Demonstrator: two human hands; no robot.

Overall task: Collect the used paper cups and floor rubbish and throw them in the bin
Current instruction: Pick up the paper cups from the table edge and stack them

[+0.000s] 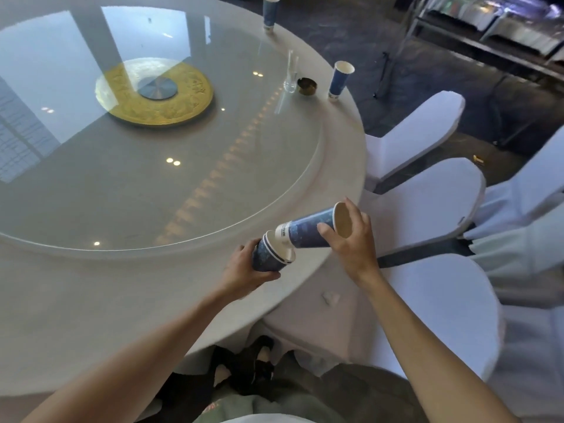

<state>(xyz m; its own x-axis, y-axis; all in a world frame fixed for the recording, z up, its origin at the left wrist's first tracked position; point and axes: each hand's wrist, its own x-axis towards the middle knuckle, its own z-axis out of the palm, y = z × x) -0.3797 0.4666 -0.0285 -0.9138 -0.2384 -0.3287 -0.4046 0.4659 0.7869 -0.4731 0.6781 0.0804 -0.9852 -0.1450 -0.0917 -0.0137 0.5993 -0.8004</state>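
Observation:
My left hand (pixel 244 270) grips a stack of blue paper cups (pixel 268 254) tilted with its white rims toward the right. My right hand (pixel 354 239) holds another blue paper cup (pixel 308 232) on its side, its white base touching the stack's mouth. Both are above the near right edge of the round white table (pixel 91 300). Two more blue cups stand upright on the table: one (pixel 339 79) at the right rim, one (pixel 270 10) at the far rim. A small white scrap (pixel 331 297) lies on a chair seat under the table edge.
A glass turntable (pixel 152 148) with a gold centre disc covers most of the table. A clear glass (pixel 291 73) and a dark ashtray (pixel 306 86) sit by the right cup. White-covered chairs (pixel 427 209) crowd the right side. A small orange object (pixel 477 159) lies on the dark floor.

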